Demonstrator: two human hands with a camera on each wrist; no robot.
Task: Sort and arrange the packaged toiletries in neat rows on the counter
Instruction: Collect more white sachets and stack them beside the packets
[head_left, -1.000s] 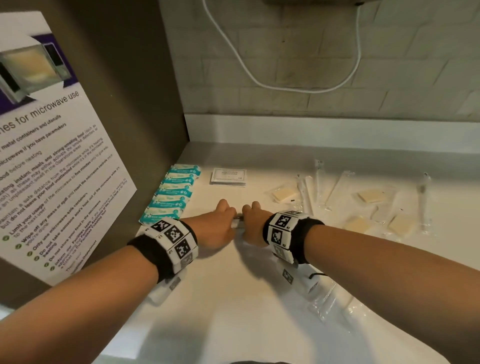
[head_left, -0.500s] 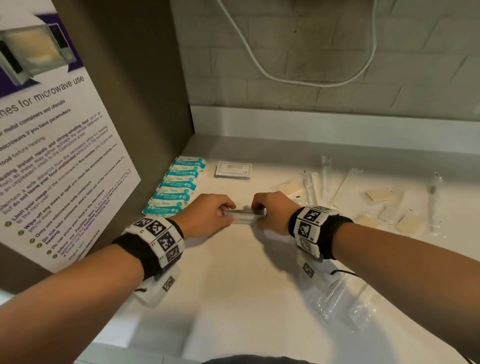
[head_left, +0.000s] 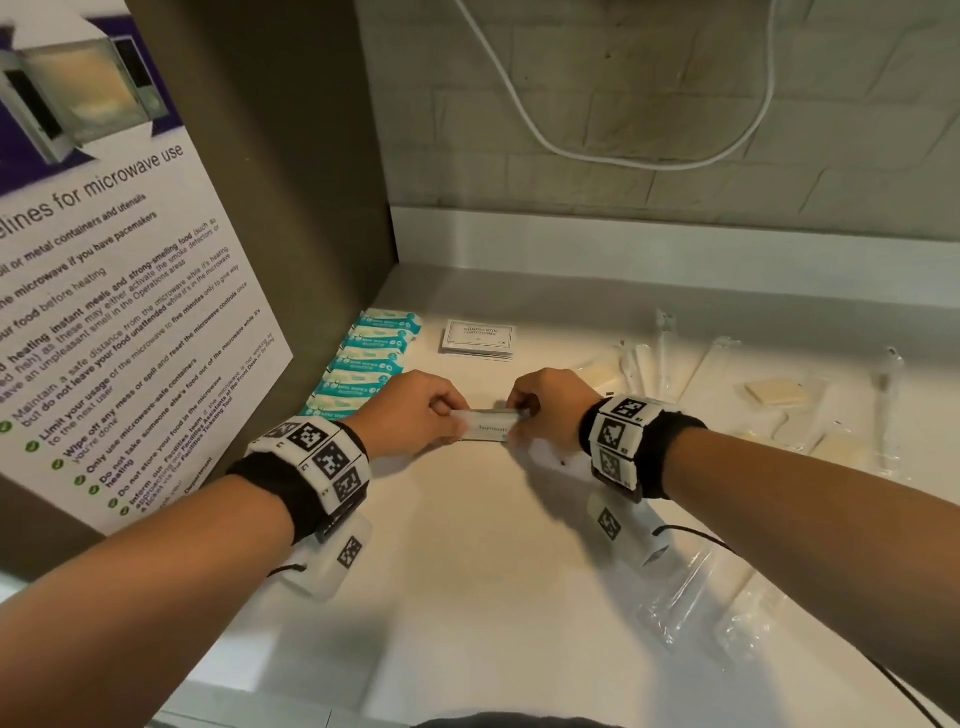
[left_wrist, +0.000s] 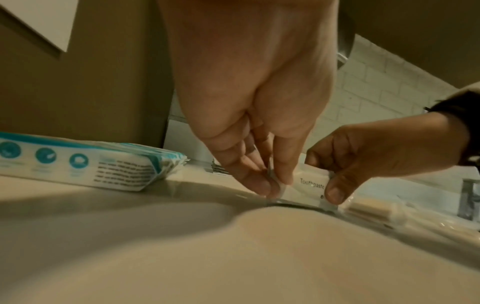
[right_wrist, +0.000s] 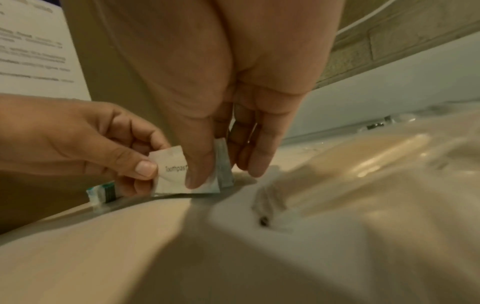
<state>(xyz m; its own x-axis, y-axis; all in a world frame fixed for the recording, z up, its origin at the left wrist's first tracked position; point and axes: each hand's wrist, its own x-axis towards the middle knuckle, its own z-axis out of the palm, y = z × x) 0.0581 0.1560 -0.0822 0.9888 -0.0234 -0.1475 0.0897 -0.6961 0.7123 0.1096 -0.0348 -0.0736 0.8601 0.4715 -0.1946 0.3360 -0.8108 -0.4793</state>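
Observation:
A small stack of white toothpaste sachets (head_left: 485, 425) stands on edge on the white counter (head_left: 467, 545), held between both hands. My left hand (head_left: 421, 415) pinches its left end (left_wrist: 275, 185); my right hand (head_left: 545, 410) pinches its right end (right_wrist: 205, 181). The word "Toothpaste" shows on the front sachet (left_wrist: 310, 185) (right_wrist: 171, 174). A row of teal-and-white wet wipe packs (head_left: 363, 364) runs along the left wall. A stack of white shampoo sachets (head_left: 479, 338) lies behind the hands.
Clear-wrapped toothbrushes (head_left: 654, 358) and wrapped cream soap bars (head_left: 776, 392) lie scattered on the right of the counter. More clear wrappers (head_left: 691, 597) sit under my right forearm. A poster on microwave use (head_left: 104, 312) covers the left wall. A white cable (head_left: 597, 150) hangs on the back wall.
My hands have moved apart, from touching each other to holding the two ends of the toothpaste sachets, which now show between them.

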